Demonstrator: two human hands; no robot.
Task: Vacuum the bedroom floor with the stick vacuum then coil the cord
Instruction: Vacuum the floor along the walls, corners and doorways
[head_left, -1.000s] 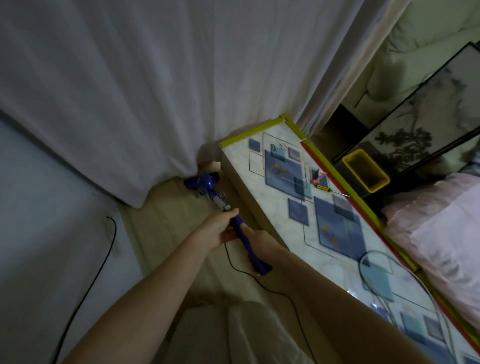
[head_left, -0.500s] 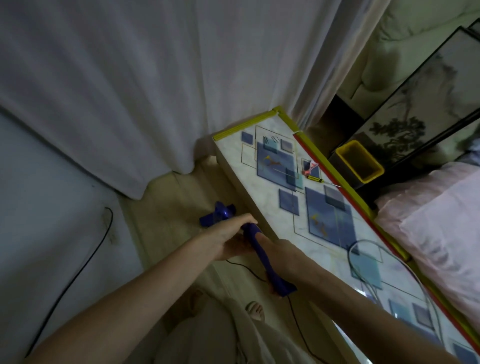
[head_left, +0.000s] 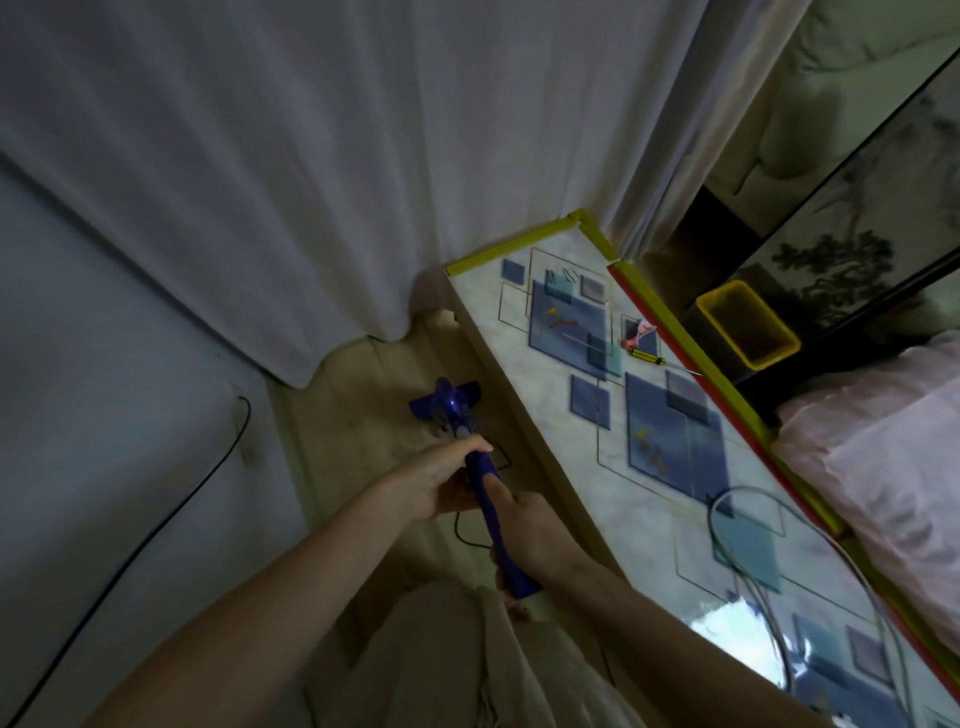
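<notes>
You held the blue stick vacuum with both hands. Your left hand wrapped its fingers round the stick higher up, nearer the head. Your right hand gripped the handle lower down, close to your body. The vacuum head sat on the wooden floor, out past your left grip, near the white curtain and beside the patterned table. The black cord looped on the floor under your hands.
</notes>
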